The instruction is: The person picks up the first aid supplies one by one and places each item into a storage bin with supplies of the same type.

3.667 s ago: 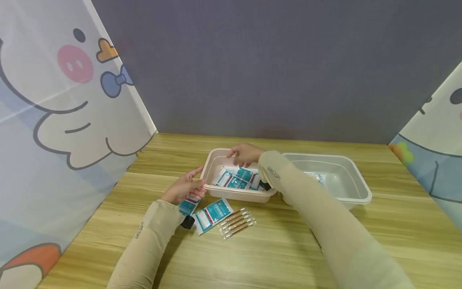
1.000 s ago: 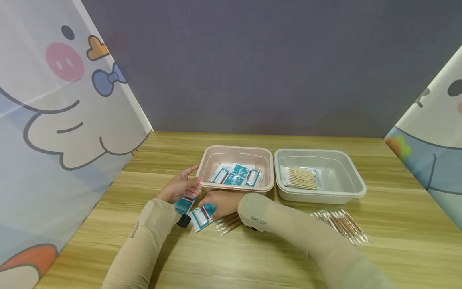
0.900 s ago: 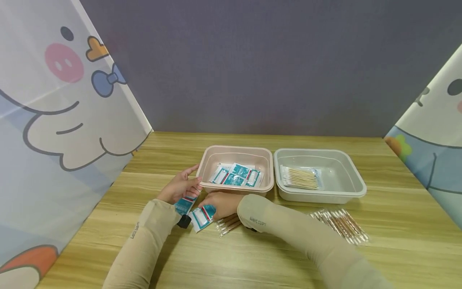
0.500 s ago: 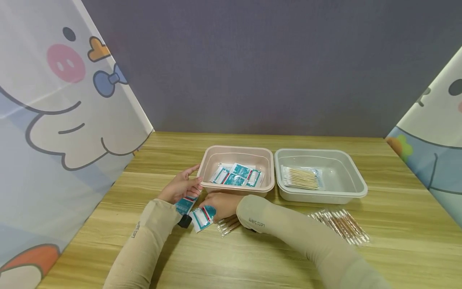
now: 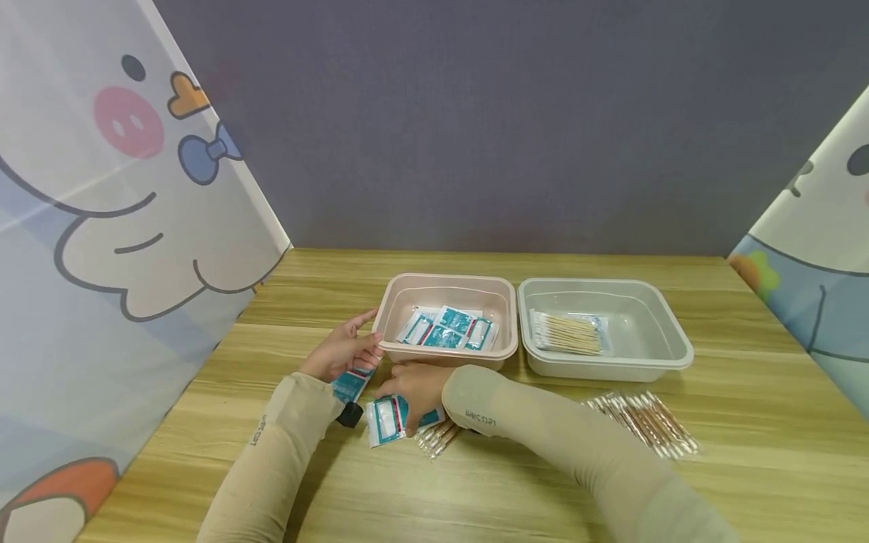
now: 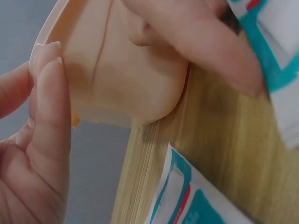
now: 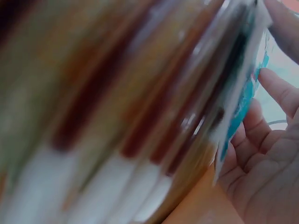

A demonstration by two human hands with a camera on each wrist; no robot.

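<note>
My left hand (image 5: 339, 353) pinches the left rim of a pinkish plastic basin (image 5: 448, 289); its thumb and fingers meet at the edge in the left wrist view. Inside the basin lie several teal-and-white packets (image 5: 444, 335). In front of it, my right hand (image 5: 422, 388) grips another teal-and-white packet (image 5: 385, 422) between thumb and fingers. Brown-stick cotton swabs in clear wrappers (image 5: 437, 437) lie partly hidden beneath that hand and packet; they fill the right wrist view, blurred. One more packet (image 5: 349, 383) rests on the table under my left hand.
A pale grey basin (image 5: 645, 328) stands close beside the pinkish one, holding a clear bag of wooden-stick cotton swabs (image 5: 570, 335). Several wrapped brown-stick swabs (image 5: 645, 424) lie before it, near my right forearm. A dark grey panel (image 5: 509, 128) closes the back of the table.
My right hand has come from over the pinkish basin down to the packet in front, taken hold of it and shifted it slightly rightward over the swabs. My left hand stays on the rim.
</note>
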